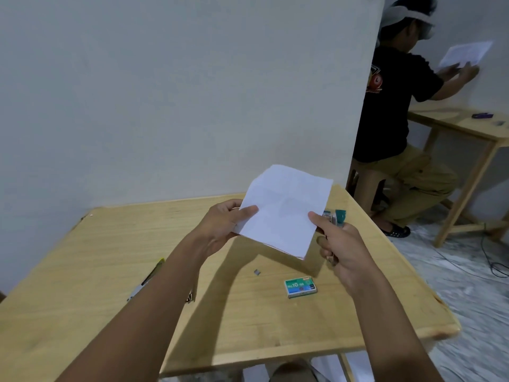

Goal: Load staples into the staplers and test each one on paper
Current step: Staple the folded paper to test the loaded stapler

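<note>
A folded white paper [283, 208] is held up above the wooden table [110, 252]. My left hand [223, 226] pinches its left edge. My right hand [340, 246] pinches its right edge with the thumb and also grips a teal stapler [337, 216], whose top pokes out above the fingers. A green staple box [300, 286] marked No 10 lies on the table below the paper. A small loose strip of staples [257, 272] lies to its left. A yellow-and-grey stapler [146, 279] lies at the left, partly hidden by my left forearm.
A white wall stands right behind the table. To the right a seated person [399, 111] holds up a sheet at a second wooden table [465, 128]. Cables [484, 260] run across the floor on the right.
</note>
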The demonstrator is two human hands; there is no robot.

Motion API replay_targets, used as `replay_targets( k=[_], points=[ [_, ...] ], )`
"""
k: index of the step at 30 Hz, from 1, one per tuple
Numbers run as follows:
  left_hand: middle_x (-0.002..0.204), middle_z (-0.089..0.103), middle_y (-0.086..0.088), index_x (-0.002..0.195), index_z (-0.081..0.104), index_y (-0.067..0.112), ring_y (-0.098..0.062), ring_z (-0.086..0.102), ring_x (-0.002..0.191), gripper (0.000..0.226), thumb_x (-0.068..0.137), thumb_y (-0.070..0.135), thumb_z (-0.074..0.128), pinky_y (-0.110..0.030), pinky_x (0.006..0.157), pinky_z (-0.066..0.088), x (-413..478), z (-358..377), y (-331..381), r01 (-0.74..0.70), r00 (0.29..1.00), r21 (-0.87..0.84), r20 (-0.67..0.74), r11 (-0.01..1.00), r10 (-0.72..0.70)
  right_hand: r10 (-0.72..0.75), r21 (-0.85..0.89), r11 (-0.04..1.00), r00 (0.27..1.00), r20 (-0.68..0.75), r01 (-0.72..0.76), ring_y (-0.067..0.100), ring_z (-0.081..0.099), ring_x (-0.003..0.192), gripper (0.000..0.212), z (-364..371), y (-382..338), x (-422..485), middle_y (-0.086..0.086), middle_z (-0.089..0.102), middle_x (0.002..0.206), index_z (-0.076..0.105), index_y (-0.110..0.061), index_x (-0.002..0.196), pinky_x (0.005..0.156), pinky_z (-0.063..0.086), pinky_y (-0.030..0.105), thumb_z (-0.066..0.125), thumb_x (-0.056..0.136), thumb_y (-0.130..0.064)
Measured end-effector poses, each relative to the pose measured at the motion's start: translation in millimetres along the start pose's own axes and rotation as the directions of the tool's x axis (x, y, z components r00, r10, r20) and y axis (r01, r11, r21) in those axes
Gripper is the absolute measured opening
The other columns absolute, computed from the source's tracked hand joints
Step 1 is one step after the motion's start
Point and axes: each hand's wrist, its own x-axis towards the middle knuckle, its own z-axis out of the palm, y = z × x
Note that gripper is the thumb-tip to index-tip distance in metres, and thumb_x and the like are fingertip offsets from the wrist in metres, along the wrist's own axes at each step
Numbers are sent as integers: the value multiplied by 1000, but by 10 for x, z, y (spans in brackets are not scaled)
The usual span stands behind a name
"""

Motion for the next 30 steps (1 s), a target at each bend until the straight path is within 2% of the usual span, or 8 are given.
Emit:
replay_targets(
  k=[5,7,12,15,18,22,26,30],
  points=[
    [101,77,-9,110,68,4,-22,73,86,28,85,14,74,-30,68,60,-219,-160,73,-61,996,-46,-62,997,58,-85,-7,996,996,30,85,9,27,46,20,194,93,-211,-5,37,54,64,-19,88,42,27,20,77,83,-33],
    [108,75,-11,116,66,2,-22,73,88,33,88,17,72,-30,72,61,-314,-200,80,-82,995,-101,-67,991,76,-116,4,993,990,76,116,10,24,49,21,275,133,-313,-2,34,59,65,-15,89,49,24,26,77,83,-31],
    [115,70,-13,125,63,6,-27,68,95,42,92,31,66,-35,84,58,-591,-151,-28,-57,998,-321,-11,945,56,-158,57,986,987,-21,159,12,22,49,23,457,149,-476,-5,30,55,58,-15,85,49,23,28,75,84,-30],
    [106,74,-11,121,64,7,-24,71,84,33,92,23,67,-33,75,60,-743,-51,-110,-27,997,-259,59,966,44,-169,62,984,986,-8,169,10,27,47,18,578,131,-582,-9,39,52,63,-14,86,48,27,25,75,85,-28],
    [109,75,-11,121,63,6,-26,73,92,31,91,13,67,-34,74,59,-813,-17,-137,-66,996,-218,48,974,78,-161,7,987,987,19,161,10,28,46,23,634,123,-682,-10,36,50,60,-16,84,47,29,24,74,85,-34],
    [115,73,-10,122,63,5,-29,70,106,32,90,10,68,-42,85,58,-843,-45,-120,-131,991,-263,-27,956,128,-91,-83,991,978,187,108,10,30,41,34,601,171,-812,-10,46,48,61,-14,92,43,25,23,57,92,-47],
    [115,73,-8,121,65,7,-26,71,104,32,90,13,70,-37,78,59,-911,-26,-128,-227,973,-212,-96,951,211,-35,98,995,920,390,-4,12,31,42,38,611,267,-915,3,57,78,55,-9,93,41,24,23,33,99,-39],
    [109,75,-9,116,67,8,-25,72,96,27,90,15,69,-35,74,59,-971,-12,-169,-280,955,-138,-143,950,261,-107,143,989,886,452,47,13,29,43,36,644,359,-910,6,53,74,54,-7,93,46,22,27,36,94,-37]
  ],
)
